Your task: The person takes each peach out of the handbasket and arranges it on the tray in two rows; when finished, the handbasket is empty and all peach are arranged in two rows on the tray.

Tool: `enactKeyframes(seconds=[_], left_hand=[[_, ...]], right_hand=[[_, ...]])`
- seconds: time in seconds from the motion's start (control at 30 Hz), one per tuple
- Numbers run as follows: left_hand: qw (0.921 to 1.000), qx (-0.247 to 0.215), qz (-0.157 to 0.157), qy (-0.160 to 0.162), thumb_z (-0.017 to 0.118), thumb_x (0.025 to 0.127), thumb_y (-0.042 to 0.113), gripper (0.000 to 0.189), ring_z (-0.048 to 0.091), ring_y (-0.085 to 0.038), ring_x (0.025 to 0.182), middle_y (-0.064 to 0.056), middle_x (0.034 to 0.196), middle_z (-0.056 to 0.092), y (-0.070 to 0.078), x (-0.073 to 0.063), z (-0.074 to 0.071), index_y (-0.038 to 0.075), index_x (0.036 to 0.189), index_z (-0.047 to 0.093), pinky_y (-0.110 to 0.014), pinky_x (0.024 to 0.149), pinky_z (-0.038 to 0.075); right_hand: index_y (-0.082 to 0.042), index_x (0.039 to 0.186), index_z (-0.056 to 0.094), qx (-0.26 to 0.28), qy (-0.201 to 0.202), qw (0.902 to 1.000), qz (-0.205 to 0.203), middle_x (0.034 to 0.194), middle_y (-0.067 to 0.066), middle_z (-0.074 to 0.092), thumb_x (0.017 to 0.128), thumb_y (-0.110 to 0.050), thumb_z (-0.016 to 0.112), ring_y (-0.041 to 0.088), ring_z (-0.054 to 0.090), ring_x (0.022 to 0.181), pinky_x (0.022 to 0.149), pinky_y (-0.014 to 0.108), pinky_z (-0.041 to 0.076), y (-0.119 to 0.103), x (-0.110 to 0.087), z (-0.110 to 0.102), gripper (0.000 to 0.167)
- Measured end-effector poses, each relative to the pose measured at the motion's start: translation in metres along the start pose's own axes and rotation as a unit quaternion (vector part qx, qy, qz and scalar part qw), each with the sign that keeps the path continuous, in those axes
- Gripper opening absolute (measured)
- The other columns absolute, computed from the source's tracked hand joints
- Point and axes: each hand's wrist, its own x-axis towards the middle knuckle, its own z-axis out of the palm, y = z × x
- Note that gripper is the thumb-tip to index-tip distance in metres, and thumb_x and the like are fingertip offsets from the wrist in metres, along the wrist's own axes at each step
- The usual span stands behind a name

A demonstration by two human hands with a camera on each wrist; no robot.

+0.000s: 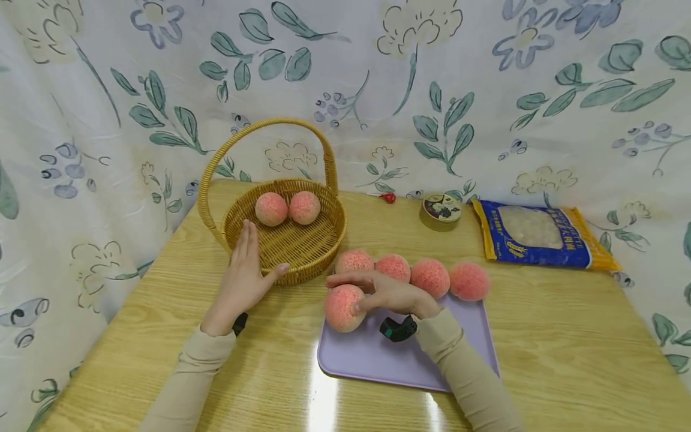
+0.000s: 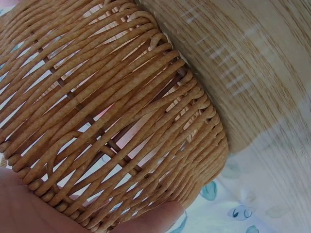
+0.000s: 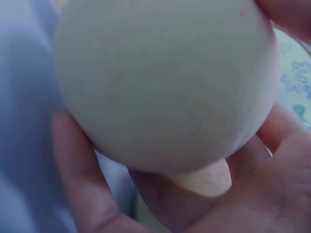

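Note:
My right hand (image 1: 391,291) grips a pink, speckled peach (image 1: 342,309) over the far left part of a lilac tray (image 1: 388,360). In the right wrist view, its pale underside (image 3: 165,92) sits between thumb and fingers. A row of peaches (image 1: 430,278) lies along the tray's far edge, partly behind that hand. My left hand (image 1: 243,270) rests against the near left rim of a wicker basket (image 1: 302,273), fingers straight and thumb spread. The woven wall (image 2: 121,97) fills much of the left wrist view. Two more peaches (image 1: 272,209) lie together at the back inside the basket.
The basket's tall arched handle (image 1: 270,122) rises behind its bowl. Along the back of the wooden table (image 1: 567,336) are a small red item (image 1: 388,197), a round tin (image 1: 440,212) and a blue and yellow food bag (image 1: 540,234). A floral curtain (image 1: 367,72) hangs behind.

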Motion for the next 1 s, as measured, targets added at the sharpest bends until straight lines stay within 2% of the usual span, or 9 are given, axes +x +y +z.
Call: enactKeyframes(seconds=[0.13,0.27,0.4,0.53,0.67,0.77,0.87,1.0], left_hand=[[1.0000,-0.002,-0.001,0.003,0.052,0.092,0.060,0.107,0.001,-0.046,0.148,-0.022,0.160,-0.013,0.001,-0.002,-0.002,-0.003,0.151,-0.012,-0.060,0.119,0.011],[1.0000,-0.001,-0.003,0.005,0.053,0.092,0.059,0.107,0.001,-0.047,0.148,-0.022,0.160,-0.013,0.001,-0.003,-0.004,-0.003,0.152,-0.012,-0.060,0.119,0.011],[1.0000,0.002,-0.002,0.006,0.055,0.092,0.056,0.106,0.003,-0.048,0.148,-0.021,0.160,-0.013,0.002,-0.002,-0.005,-0.002,0.152,-0.011,-0.061,0.118,0.013],[1.0000,0.003,-0.005,0.002,0.055,0.092,0.056,0.106,0.003,-0.047,0.148,-0.022,0.161,-0.013,0.003,-0.001,-0.004,-0.001,0.152,-0.012,-0.060,0.118,0.014],[1.0000,0.000,-0.009,0.001,0.056,0.092,0.054,0.106,0.002,-0.046,0.148,-0.022,0.161,-0.012,0.004,-0.001,-0.001,-0.001,0.152,-0.012,-0.059,0.119,0.013],[1.0000,0.001,-0.009,0.004,0.056,0.092,0.054,0.106,0.003,-0.047,0.148,-0.022,0.161,-0.012,0.004,-0.002,0.000,-0.002,0.152,-0.011,-0.059,0.119,0.013],[0.9999,0.002,-0.006,0.009,0.057,0.092,0.054,0.106,0.005,-0.047,0.148,-0.024,0.161,-0.010,0.003,-0.003,0.000,-0.003,0.152,-0.009,-0.059,0.119,0.014],[0.9999,0.004,-0.005,0.010,0.057,0.092,0.055,0.107,0.004,-0.046,0.148,-0.025,0.161,-0.008,0.001,-0.004,-0.002,-0.003,0.152,-0.009,-0.058,0.119,0.014]], right_hand=[[-0.012,0.147,0.044,-0.020,0.022,0.9994,0.015,0.155,0.008,0.038,0.084,-0.006,0.064,0.020,0.034,0.142,0.101,0.025,0.040,0.000,0.003,0.005,0.066],[-0.016,0.145,0.046,-0.020,0.051,0.9976,0.041,0.153,0.006,0.040,0.081,-0.002,0.061,0.016,0.046,0.118,0.080,0.024,0.045,-0.001,0.004,0.009,0.067],[-0.014,0.142,0.049,-0.027,0.076,0.9954,0.052,0.150,0.008,0.043,0.082,0.000,0.060,0.017,0.047,0.107,0.070,0.024,0.044,-0.004,0.003,0.011,0.063],[-0.011,0.140,0.051,-0.038,0.095,0.9934,0.052,0.149,0.009,0.044,0.085,-0.001,0.063,0.017,0.046,0.113,0.074,0.024,0.046,-0.007,-0.001,0.012,0.058],[-0.009,0.142,0.048,-0.046,0.099,0.9927,0.051,0.151,0.011,0.042,0.087,-0.005,0.066,0.019,0.044,0.126,0.085,0.025,0.045,-0.010,-0.006,0.011,0.057],[-0.007,0.146,0.040,-0.042,0.088,0.9943,0.043,0.153,0.014,0.039,0.089,-0.007,0.064,0.026,0.038,0.139,0.095,0.025,0.043,-0.013,-0.011,0.008,0.061],[-0.007,0.150,0.032,-0.023,0.068,0.9966,0.040,0.155,0.016,0.035,0.091,-0.006,0.061,0.032,0.033,0.144,0.100,0.024,0.041,-0.016,-0.016,0.002,0.065],[-0.008,0.151,0.030,-0.016,0.048,0.9979,0.041,0.156,0.016,0.034,0.093,-0.008,0.060,0.034,0.034,0.142,0.096,0.025,0.045,-0.029,-0.018,-0.011,0.065]])
